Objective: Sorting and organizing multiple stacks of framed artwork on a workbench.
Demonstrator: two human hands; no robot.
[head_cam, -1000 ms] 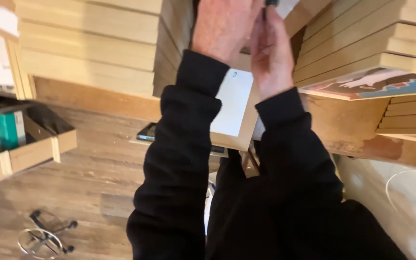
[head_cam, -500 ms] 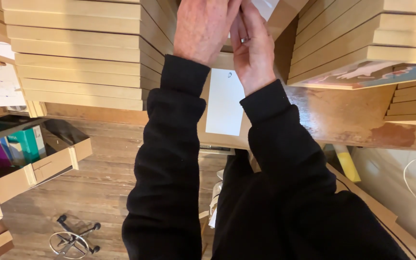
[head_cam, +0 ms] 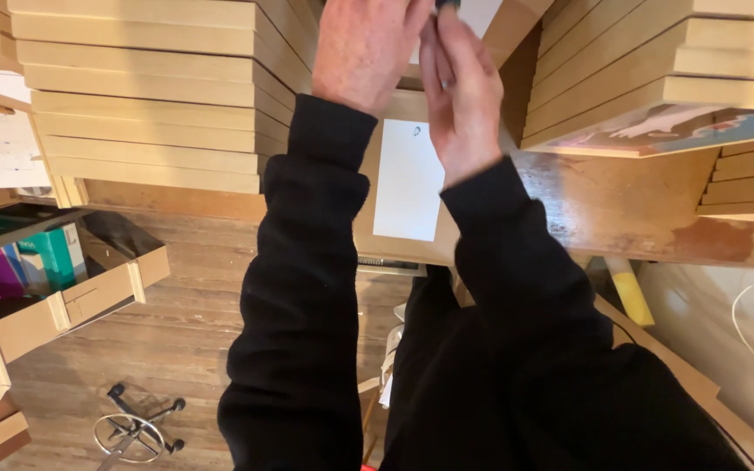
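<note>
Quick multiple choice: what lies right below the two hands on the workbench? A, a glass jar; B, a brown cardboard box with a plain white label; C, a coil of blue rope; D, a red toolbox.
B: under the left hand and right hand sits a brown cardboard box bearing a white label, between stacks of pale wooden panels.

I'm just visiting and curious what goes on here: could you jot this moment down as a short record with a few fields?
Left hand: raised above a flat brown panel, fingers running off the top edge
Right hand: raised beside the left hand, a small dark thing at its fingertips, too blurred to name
Brown panel: bears a white label
Both sides: stacks of pale flat boards
Lower left: open cardboard box with coloured items
Floor: wooden planks
</note>
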